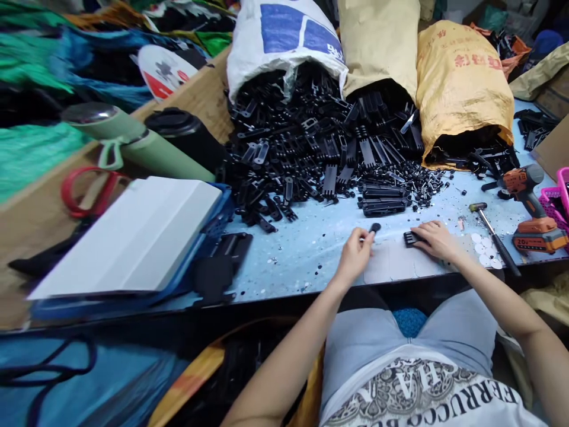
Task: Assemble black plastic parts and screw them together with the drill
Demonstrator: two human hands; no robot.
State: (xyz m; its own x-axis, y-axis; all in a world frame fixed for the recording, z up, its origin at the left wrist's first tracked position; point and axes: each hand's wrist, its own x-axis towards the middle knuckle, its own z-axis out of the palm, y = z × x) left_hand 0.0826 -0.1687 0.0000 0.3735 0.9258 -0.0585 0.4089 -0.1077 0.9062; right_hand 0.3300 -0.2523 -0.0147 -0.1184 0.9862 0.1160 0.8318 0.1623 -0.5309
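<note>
My left hand (356, 255) is closed in a pinch on a small black plastic piece (374, 228), held just above the light blue table (311, 243). My right hand (436, 238) lies over a black ribbed plastic part (409, 238) on the table, with its fingers curled on it. Both hands are near the table's front edge. Just beyond them lies a small stack of assembled black parts (383, 200).
A large heap of black plastic parts (320, 142) spills from a white sack (284, 41) and two yellow sacks (462, 77). A hammer (491, 234) and an orange drill (531, 207) lie at right. A white board (133, 237), a green bottle (137, 145) and red scissors (84, 190) are at left.
</note>
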